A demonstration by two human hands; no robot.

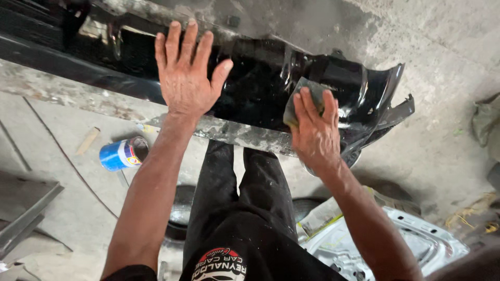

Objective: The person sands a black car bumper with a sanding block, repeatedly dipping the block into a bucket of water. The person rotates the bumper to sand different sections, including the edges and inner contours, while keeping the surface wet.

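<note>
A glossy black car bumper lies across the view in front of me, its lower edge sanded grey and dusty. My left hand rests flat on the bumper's black surface, fingers spread apart, holding nothing. My right hand presses a folded grey piece of sandpaper against the bumper near its curved right end, fingers laid over the sheet. My legs in black trousers stand below the bumper.
A blue can lies on its side on the concrete floor at the left. A white car panel lies on the floor at the lower right. Grey metal pieces sit at the lower left. A thin wire runs across the floor.
</note>
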